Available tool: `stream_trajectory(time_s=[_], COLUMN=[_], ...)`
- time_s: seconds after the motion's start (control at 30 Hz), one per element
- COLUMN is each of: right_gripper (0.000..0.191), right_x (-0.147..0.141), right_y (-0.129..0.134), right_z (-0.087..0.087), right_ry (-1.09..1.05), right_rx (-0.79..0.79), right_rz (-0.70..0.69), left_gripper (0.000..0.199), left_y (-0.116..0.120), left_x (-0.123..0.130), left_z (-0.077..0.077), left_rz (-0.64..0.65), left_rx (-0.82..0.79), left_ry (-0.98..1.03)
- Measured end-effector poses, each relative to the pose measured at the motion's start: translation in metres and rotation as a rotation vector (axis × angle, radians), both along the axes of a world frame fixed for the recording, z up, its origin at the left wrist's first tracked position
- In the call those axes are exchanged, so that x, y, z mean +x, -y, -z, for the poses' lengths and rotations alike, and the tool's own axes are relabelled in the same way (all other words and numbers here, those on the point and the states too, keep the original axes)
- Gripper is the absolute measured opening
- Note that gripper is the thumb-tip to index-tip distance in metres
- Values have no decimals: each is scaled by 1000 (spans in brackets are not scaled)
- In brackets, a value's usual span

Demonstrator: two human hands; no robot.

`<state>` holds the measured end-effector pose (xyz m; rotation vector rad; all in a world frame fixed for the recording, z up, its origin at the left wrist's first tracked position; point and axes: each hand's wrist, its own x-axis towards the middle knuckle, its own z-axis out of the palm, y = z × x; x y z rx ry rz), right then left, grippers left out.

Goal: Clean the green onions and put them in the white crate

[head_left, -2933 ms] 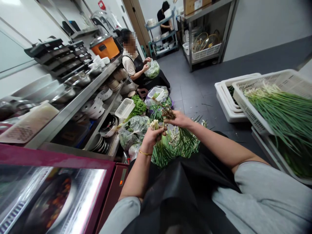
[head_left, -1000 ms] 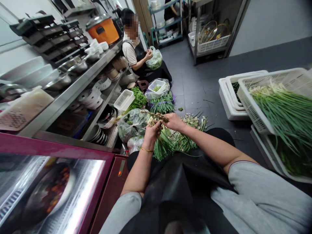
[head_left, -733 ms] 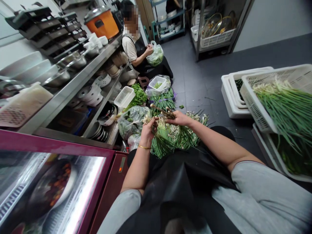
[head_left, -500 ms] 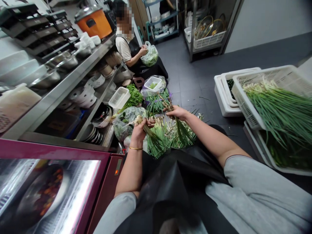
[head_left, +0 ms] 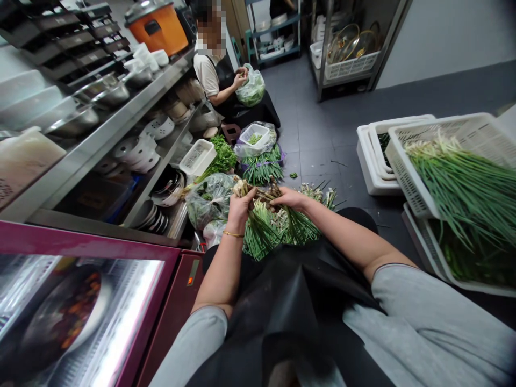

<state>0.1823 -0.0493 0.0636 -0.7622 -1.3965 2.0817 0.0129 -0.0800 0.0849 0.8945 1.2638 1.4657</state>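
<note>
My left hand [head_left: 241, 206] is closed round a bunch of scallions, whose pale bulbs [head_left: 241, 187] stick up above the fist. Close by on the right, my right hand [head_left: 289, 199] grips another bunch of scallions [head_left: 296, 224] with brown, dirty root ends [head_left: 274, 188] pointing toward the left hand. The fingertips of both hands are near each other at these roots; whether they touch I cannot tell. Below the hands lies a heap of scallions [head_left: 262, 234] on the floor. A clear plastic bag of greens [head_left: 205, 201] sits left of the left hand.
At right, a white crate of scallions [head_left: 427, 188] stands over another crate of greens [head_left: 451, 258]. A metal shelf [head_left: 121, 129] with bowls and a glass-fronted fridge [head_left: 173, 258] flank my left. A person [head_left: 220, 80] sits ahead holding a bag of greens [head_left: 252, 88].
My hands have come closer together; the left moved right and slightly up with its scallions. The right hand's bunch now has its roots by the left fingers. The view has shifted slightly.
</note>
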Motion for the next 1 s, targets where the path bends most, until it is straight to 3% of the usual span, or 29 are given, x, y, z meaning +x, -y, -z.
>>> stream_trajectory(time_s=[0.1, 0.17, 0.3, 0.4, 0.53, 0.67, 0.77, 0.9, 1.0], right_gripper=[33, 27, 16, 26, 24, 18, 22, 28, 28], right_x=[-1, -2, 10, 23, 20, 5, -5, -21, -18], right_y=[-3, -7, -23, -30, -22, -14, -9, -4, -15], right_z=[3, 4, 5, 2, -4, -1, 6, 8, 3], right_ry=[-28, 38, 348, 455, 408, 334, 290, 85, 67], right_rx=[5, 98, 370, 440, 450, 301, 189, 69, 60], right_rz=[39, 122, 513, 641, 511, 296, 319, 280, 342], left_gripper=[40, 41, 45, 42, 40, 39, 39, 30, 28], left_y=[2, 4, 6, 3, -7, -14, -16, -23, -29], left_x=[-4, -6, -21, -32, -32, -29, -24, 6, 16], left_z=[2, 2, -5, -12, -23, -38, -41, -27, -23], left_rz=[61, 51, 15, 18, 43, 159, 184, 206, 258], left_rx=[-5, -13, -40, -59, -65, -34, 2, -39, -109], left_ry=[-11, -16, -11, -43, -80, -58, -35, 12, 58])
